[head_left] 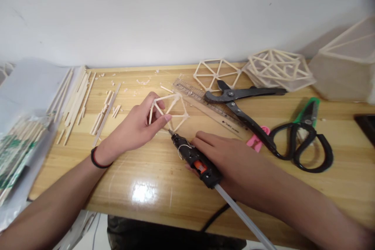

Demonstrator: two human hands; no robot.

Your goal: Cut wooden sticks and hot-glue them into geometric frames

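My left hand pinches a small frame of wooden sticks between thumb and fingers, tilted just above the table. The frame's sticks meet in pale glued joints and form triangles. In my right hand is a black hot glue gun, its metal nozzle pointing up and left at the frame's lower joint. Whether the tip touches the joint, I cannot tell. A long translucent glue stick sticks out of the gun's rear. Most of my right fingers are hidden behind the gun.
Cut sticks lie at left, near a bag of skewers. A transparent ruler, black pliers, a pink clip and black-handled scissors lie right. Behind them sit a flat hexagonal frame and stacked frames.
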